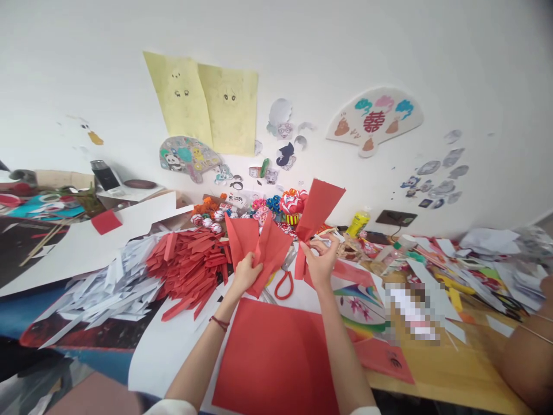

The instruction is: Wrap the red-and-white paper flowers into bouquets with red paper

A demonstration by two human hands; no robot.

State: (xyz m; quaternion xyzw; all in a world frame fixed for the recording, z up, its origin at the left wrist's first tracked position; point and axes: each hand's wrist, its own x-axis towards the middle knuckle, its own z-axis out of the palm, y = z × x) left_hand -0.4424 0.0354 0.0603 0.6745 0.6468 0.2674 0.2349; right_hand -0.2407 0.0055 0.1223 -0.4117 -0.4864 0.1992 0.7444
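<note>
Pinched in my left hand (247,272) is a creased piece of red paper (276,245) with pointed upper corners. My right hand (320,259) grips a second red piece (322,207), narrow where my fingers hold it and wider at the top. Scissors with red handles (284,283) lie between my hands. Nearest to me, a large flat red sheet (276,357) rests on white paper (173,346). A heap of folded red strips (190,268) is left of my left hand, beside a heap of white strips (116,288).
Colourful paper balls (263,210) stand against the wall. To the right are a yellow bottle (358,223), a printed packet (360,302) and scattered paper scraps. Another person's arm (529,351) reaches in at the right edge. A black-topped bottle (103,174) is at the left.
</note>
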